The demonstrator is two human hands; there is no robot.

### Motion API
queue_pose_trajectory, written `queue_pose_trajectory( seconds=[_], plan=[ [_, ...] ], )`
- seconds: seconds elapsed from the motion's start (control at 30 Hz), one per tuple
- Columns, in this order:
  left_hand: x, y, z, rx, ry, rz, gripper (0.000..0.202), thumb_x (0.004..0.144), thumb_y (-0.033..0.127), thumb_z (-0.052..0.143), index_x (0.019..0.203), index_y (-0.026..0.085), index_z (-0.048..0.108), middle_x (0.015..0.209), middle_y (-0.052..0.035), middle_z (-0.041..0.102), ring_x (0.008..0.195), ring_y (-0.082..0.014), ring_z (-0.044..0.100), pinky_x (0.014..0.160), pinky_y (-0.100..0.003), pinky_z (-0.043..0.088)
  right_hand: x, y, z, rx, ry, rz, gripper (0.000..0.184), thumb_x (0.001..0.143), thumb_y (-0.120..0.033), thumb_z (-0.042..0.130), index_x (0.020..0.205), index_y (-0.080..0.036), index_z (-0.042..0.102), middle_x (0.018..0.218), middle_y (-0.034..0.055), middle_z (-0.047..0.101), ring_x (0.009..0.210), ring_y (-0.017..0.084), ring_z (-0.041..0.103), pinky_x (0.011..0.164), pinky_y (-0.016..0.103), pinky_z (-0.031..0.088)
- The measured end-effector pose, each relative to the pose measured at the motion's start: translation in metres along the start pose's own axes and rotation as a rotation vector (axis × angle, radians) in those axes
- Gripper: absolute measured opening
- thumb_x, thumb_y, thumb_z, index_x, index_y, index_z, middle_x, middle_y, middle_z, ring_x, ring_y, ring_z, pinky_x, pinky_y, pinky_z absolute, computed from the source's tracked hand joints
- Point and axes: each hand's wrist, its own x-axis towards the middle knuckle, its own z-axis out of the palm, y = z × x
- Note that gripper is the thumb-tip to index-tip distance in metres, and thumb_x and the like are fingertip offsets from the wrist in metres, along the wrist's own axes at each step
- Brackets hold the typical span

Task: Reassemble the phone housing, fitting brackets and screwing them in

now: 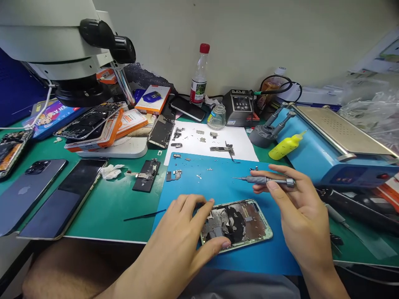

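Note:
An opened phone housing (249,224) with a pale green rim lies on the blue mat (218,178). My left hand (187,228) grips its left end, thumb at the lower edge and fingers at the upper one, hiding that end. Between the thumb and fingers of my right hand (299,207) is a grey precision screwdriver (260,180). Its thin tip points left, above the mat and apart from the housing. Small screws and metal bits (199,176) lie on the mat, with a flex cable part (177,175) at its left.
A white sheet (190,133) behind the mat bears a logic board (222,149) and small parts. Left are two phones (34,191), a battery (146,176) and a microscope (84,74). A blue heating machine (330,145), yellow bottle (285,147) and screwdriver stand (263,135) are right.

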Motion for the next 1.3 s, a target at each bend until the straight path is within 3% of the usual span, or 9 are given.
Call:
queue_pose_trajectory(
  seconds=[0.37, 0.67, 1.0, 1.13, 1.3],
  plan=[
    [0.006, -0.001, -0.002, -0.076, -0.02, -0.063, 0.037, 0.116, 0.034, 0.043, 0.149, 0.024, 0.058, 0.136, -0.0087, 0.063, 0.12, -0.0263, 0.06, 0.101, -0.045, 0.057, -0.005, 0.009, 0.002, -0.056, 0.105, -0.031, 0.037, 0.101, -0.047, 0.068, 0.134, -0.03, 0.065, 0.116, 0.0051, 0.079, 0.09, 0.024, 0.076, 0.09, 0.044, 0.065],
    [0.004, -0.001, 0.005, -0.08, 0.058, -0.073, 0.035, 0.117, 0.027, 0.042, 0.146, 0.026, 0.06, 0.133, -0.007, 0.063, 0.119, -0.0235, 0.06, 0.1, -0.04, 0.054, -0.005, 0.013, 0.0, -0.064, 0.007, -0.053, 0.036, 0.104, -0.045, 0.066, 0.137, -0.031, 0.065, 0.118, 0.0055, 0.079, 0.093, 0.024, 0.077, 0.086, 0.043, 0.069],
    [0.002, -0.004, 0.007, -0.077, 0.078, -0.048, 0.032, 0.115, 0.027, 0.046, 0.143, 0.025, 0.062, 0.132, -0.0078, 0.065, 0.119, -0.0246, 0.061, 0.101, -0.041, 0.054, -0.007, 0.011, 0.001, -0.036, 0.012, -0.023, 0.038, 0.104, -0.046, 0.067, 0.139, -0.032, 0.064, 0.12, 0.0041, 0.079, 0.093, 0.022, 0.076, 0.089, 0.04, 0.066],
    [0.009, -0.001, 0.002, -0.036, 0.105, -0.044, 0.029, 0.114, 0.026, 0.05, 0.137, 0.022, 0.066, 0.125, -0.0075, 0.071, 0.112, -0.0256, 0.067, 0.096, -0.041, 0.056, -0.008, 0.007, 0.0, 0.045, 0.008, 0.005, 0.039, 0.103, -0.046, 0.069, 0.14, -0.033, 0.064, 0.117, 0.0029, 0.079, 0.09, 0.02, 0.076, 0.09, 0.036, 0.065],
    [0.031, 0.008, 0.0, 0.044, 0.199, -0.025, 0.023, 0.108, 0.028, 0.063, 0.129, 0.02, 0.07, 0.116, -0.0061, 0.077, 0.101, -0.0278, 0.072, 0.085, -0.041, 0.057, -0.006, 0.009, -0.005, 0.272, -0.126, 0.115, 0.042, 0.1, -0.047, 0.073, 0.138, -0.031, 0.063, 0.116, 0.0044, 0.08, 0.086, 0.016, 0.076, 0.081, 0.026, 0.066]
  ],
)
